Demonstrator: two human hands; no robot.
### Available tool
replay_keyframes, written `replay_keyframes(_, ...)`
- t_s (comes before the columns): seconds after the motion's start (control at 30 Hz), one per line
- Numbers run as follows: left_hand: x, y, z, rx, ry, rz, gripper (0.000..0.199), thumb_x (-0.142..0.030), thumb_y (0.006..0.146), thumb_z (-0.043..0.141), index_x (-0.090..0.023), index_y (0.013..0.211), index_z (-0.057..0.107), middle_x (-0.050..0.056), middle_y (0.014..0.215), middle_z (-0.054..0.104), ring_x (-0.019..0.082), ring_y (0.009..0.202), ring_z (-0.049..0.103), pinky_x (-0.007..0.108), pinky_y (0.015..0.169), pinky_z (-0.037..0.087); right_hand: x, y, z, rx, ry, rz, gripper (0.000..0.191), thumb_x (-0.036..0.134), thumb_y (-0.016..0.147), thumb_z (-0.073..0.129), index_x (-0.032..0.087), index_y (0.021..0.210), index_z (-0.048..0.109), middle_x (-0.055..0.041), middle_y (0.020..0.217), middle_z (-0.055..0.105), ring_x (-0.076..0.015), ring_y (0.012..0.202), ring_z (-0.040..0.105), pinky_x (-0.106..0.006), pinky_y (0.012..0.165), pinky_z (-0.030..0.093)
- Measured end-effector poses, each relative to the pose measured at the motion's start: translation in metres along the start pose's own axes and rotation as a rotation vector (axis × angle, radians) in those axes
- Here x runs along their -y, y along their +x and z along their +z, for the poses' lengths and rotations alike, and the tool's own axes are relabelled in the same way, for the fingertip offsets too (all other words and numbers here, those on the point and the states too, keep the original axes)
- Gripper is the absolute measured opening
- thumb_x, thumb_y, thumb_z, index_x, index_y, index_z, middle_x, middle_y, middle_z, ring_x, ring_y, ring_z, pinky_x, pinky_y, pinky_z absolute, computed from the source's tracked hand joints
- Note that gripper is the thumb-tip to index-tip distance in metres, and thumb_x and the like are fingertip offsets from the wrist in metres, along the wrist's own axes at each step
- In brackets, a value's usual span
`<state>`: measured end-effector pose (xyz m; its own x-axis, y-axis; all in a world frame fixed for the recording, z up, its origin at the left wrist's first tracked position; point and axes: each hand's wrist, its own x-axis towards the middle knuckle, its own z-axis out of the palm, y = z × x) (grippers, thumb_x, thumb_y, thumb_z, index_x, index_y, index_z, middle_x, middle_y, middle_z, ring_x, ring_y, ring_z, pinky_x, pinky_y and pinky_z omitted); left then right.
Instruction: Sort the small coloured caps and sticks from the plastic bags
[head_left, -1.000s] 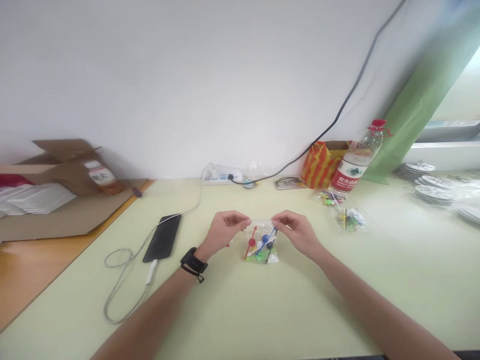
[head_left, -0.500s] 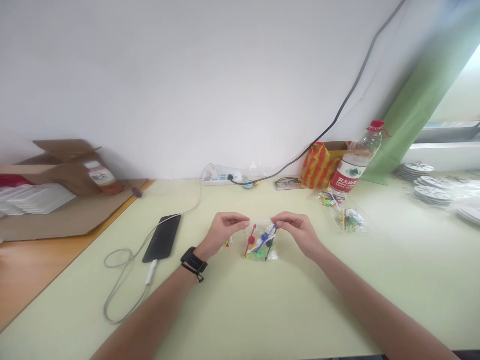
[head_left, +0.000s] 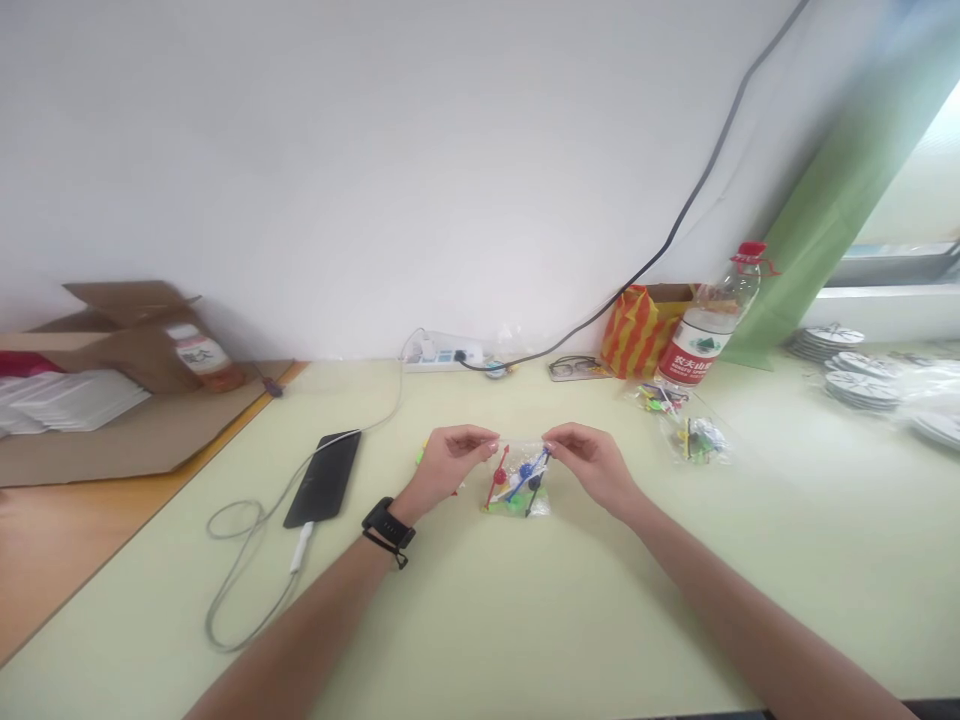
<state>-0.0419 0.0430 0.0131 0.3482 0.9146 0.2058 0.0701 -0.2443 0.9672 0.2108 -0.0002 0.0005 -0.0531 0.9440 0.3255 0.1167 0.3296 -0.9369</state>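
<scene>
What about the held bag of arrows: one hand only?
No, the left hand and right hand each pinch the clear arrow bag near an upper corner.

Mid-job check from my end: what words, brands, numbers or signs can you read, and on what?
"农夫山", then a partly hidden character: the red-capped bottle.
Smaller line beneath those characters: too blurred to read surely.
Dark characters on the bottle at the left: too blurred to read.
Clear bag between the hands: no readable text.
</scene>
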Motion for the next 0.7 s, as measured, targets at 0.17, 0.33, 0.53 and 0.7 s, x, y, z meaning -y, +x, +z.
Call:
replay_keyframes(0.17, 0.000, -0.001, -0.001, 0.008, -0.077, -0.032, 0.025, -0.036, 0.078, 0.084, -0.017, 0.095, 0.083, 0.009, 0.092, 0.080, 0.021, 0.086, 0.073, 0.029, 0.081, 0.058, 0.002, -0.001, -0.003, -0.025, 0.035, -0.060, 0.018, 0.040, 0.088, 0.073, 0.023, 0.089, 0.080, -0.0075, 0.094, 0.075, -0.0221, 0.089, 0.069, -0.036, 0.081, 0.055)
replay_keyframes(0.33, -0.001, -0.003, 0.002, 0.002, -0.090, -0.021, 0.031, -0.037, 0.075, 0.087, -0.016, 0.097, 0.081, 0.008, 0.093, 0.079, 0.021, 0.086, 0.073, 0.031, 0.082, 0.060, 0.009, -0.003, -0.003, 0.015, 0.004, -0.084, 0.018, 0.040, 0.088, 0.074, 0.023, 0.087, 0.079, -0.0082, 0.092, 0.075, -0.0224, 0.087, 0.068, -0.037, 0.081, 0.055)
replay_keyframes(0.53, -0.007, -0.002, 0.006, 0.038, 0.053, 0.017, 0.032, -0.042, 0.081, 0.082, -0.016, 0.100, 0.081, 0.011, 0.100, 0.078, 0.022, 0.091, 0.071, 0.031, 0.083, 0.058, 0.010, -0.003, 0.001, 0.002, -0.080, -0.069, 0.027, 0.044, 0.086, 0.075, 0.023, 0.103, 0.075, -0.0056, 0.087, 0.073, -0.0217, 0.082, 0.069, -0.038, 0.081, 0.056)
replay_keyframes(0.7, -0.007, -0.004, 0.009, 0.110, 0.070, 0.026, 0.029, -0.042, 0.085, 0.078, -0.014, 0.091, 0.080, 0.011, 0.093, 0.078, 0.021, 0.084, 0.071, 0.030, 0.079, 0.057, 0.015, -0.004, 0.000, 0.068, -0.162, -0.105, 0.026, 0.044, 0.091, 0.068, 0.023, 0.106, 0.073, -0.0063, 0.092, 0.072, -0.0217, 0.087, 0.068, -0.036, 0.081, 0.055)
